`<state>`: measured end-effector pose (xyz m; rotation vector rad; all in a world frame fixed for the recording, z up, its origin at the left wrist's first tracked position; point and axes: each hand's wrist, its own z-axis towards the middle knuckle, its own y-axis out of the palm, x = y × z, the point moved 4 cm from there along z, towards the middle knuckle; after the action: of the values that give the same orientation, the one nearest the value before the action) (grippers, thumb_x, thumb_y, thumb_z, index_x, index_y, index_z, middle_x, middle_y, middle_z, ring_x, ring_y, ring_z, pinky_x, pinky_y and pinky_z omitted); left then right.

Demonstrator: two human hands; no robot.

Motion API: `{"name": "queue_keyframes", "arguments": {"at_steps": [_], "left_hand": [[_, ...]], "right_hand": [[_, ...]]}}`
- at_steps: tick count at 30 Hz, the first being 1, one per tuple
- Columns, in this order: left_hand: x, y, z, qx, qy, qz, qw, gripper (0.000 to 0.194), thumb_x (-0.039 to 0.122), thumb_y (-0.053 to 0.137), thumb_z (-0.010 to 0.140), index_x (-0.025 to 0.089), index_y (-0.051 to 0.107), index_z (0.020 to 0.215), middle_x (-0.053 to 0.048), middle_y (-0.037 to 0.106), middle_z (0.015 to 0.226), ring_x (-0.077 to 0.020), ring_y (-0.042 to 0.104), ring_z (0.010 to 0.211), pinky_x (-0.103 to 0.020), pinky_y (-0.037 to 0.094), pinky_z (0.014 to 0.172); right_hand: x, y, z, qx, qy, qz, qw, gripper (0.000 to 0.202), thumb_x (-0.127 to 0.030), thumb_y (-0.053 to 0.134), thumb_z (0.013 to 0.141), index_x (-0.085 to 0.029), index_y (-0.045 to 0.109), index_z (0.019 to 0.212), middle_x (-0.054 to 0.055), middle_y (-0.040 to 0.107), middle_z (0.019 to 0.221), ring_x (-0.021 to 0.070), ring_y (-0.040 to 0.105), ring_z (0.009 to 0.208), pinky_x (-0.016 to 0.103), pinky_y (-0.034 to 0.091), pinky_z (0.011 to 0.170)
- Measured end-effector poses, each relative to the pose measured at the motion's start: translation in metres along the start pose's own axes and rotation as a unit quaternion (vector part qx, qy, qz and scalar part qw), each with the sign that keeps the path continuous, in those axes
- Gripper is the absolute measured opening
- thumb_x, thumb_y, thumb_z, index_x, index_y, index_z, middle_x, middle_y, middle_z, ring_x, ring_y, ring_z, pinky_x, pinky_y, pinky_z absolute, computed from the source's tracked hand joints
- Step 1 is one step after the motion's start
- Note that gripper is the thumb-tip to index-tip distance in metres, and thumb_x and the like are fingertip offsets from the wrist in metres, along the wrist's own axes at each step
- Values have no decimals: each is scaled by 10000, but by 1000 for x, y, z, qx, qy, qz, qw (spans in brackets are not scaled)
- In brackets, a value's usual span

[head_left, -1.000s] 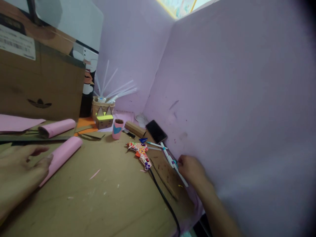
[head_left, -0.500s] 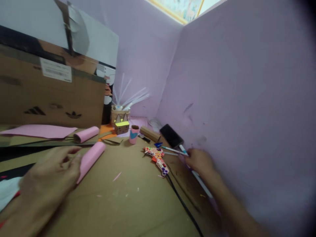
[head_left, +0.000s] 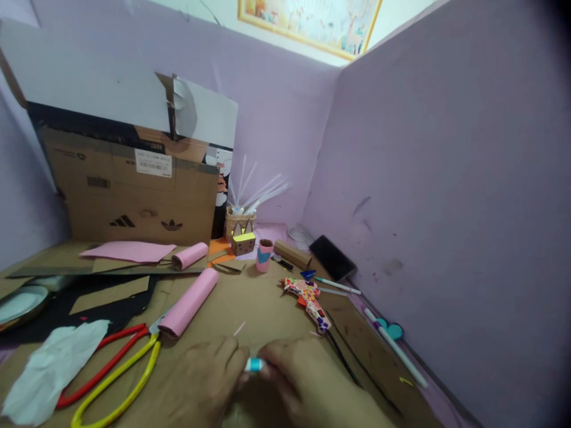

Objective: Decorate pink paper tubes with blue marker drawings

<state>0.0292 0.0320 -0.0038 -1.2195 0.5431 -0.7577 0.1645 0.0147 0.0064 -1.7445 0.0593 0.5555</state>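
Both hands meet low in the middle over the cardboard sheet (head_left: 209, 309). Between them shows a short white tube with a teal band (head_left: 254, 364), pinched from either end; its exact kind I cannot make out. My left hand (head_left: 203, 371) is closed at its left end, and my right hand (head_left: 298, 368) at its right end. A pink paper-covered roll (head_left: 190, 304) lies beyond my left hand. Beside it are scissors (head_left: 134, 374) with one red and one yellow handle. A flower-patterned glue gun (head_left: 310, 300) lies beyond my right hand.
A small pink cup with a blue heart (head_left: 264, 257), a cat-faced cardboard box (head_left: 243, 242) and a phone (head_left: 333, 257) stand or lie behind. A large cardboard box (head_left: 143, 196) rises at the back left; white tissue (head_left: 53, 371) lies left. The purple wall (head_left: 446, 196) borders the right.
My right hand has come from beside the phone to the middle with the white-and-teal tube. My left hand has left the pink roll and joined it. The view has shifted left.
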Motion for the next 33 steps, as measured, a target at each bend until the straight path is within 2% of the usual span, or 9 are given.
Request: {"name": "queue_keyframes", "arguments": {"at_steps": [6, 12, 15, 18, 20, 23, 26, 30, 33], "left_hand": [[-27, -10, -14, -19, -17, -41, 999, 191, 124, 460, 763, 255, 598, 747, 8, 637, 654, -156, 564, 583, -233, 395, 551], [-39, 5, -8, -33, -96, -7, 995, 285, 203, 340, 871, 224, 622, 835, -48, 654, 766, -197, 609, 693, -283, 431, 590], [-34, 11, -1, -59, -119, -11, 991, 274, 224, 379, 853, 234, 613, 994, -68, 647, 954, -209, 622, 769, -298, 456, 620], [-48, -3, 7, -10, -176, 9, 984, 330, 299, 345, 865, 223, 584, 1079, -106, 608, 1104, -230, 616, 882, -324, 462, 694], [-72, -16, 12, 13, -308, 64, 949, 395, 352, 286, 876, 205, 549, 1132, -132, 611, 1100, -287, 614, 890, -352, 450, 623], [-103, -19, 24, -60, -402, 47, 913, 449, 421, 394, 792, 122, 552, 1088, -195, 652, 983, -373, 610, 904, -400, 441, 633], [-121, -12, 33, -109, -432, -36, 895, 420, 395, 494, 699, 139, 599, 1016, -200, 676, 950, -399, 615, 900, -427, 432, 677], [-126, -13, 31, -67, -444, -97, 888, 385, 371, 516, 684, 186, 638, 998, -165, 692, 949, -394, 620, 890, -443, 435, 699], [-108, -16, 27, 61, -403, -330, 852, 424, 368, 596, 668, 158, 644, 1033, -142, 686, 1003, -348, 610, 941, -402, 447, 777]], "right_hand": [[28, 14, 3, -59, 47, 188, 979, 272, -457, 502, 814, -240, 650, 743, 3, 585, 623, 133, 488, 548, 231, 286, 492], [72, -11, 7, -27, 60, 518, 853, 530, -616, 500, 758, -138, 645, 934, -81, 368, 497, 35, 204, 360, 182, 147, 365], [72, -22, 15, 74, 18, 600, 797, 524, -488, 614, 745, -233, 546, 1198, -44, 513, 654, 24, 283, 350, 161, 182, 325], [66, -31, 23, 152, -32, 654, 740, 354, -359, 682, 712, -240, 663, 1045, -12, 557, 760, 30, 397, 381, 165, 270, 318], [60, -39, 29, 172, -60, 690, 700, 218, -302, 690, 701, -200, 714, 892, -2, 586, 718, 48, 466, 407, 178, 348, 358], [50, -49, 38, 157, -111, 750, 633, 230, -316, 632, 741, -192, 695, 924, 54, 684, 750, 142, 625, 603, 260, 494, 581], [42, -54, 46, 161, -177, 784, 573, 304, -355, 597, 734, -203, 646, 992, 102, 728, 910, 229, 661, 871, 378, 466, 836], [45, -40, 56, 207, -176, 756, 596, 353, -157, 652, 657, -259, 553, 979, 62, 703, 1057, 232, 620, 1017, 399, 390, 919], [42, -26, 62, 228, -159, 713, 644, 375, -136, 683, 667, -267, 492, 963, 49, 681, 1082, 233, 588, 1071, 397, 369, 925]]}}
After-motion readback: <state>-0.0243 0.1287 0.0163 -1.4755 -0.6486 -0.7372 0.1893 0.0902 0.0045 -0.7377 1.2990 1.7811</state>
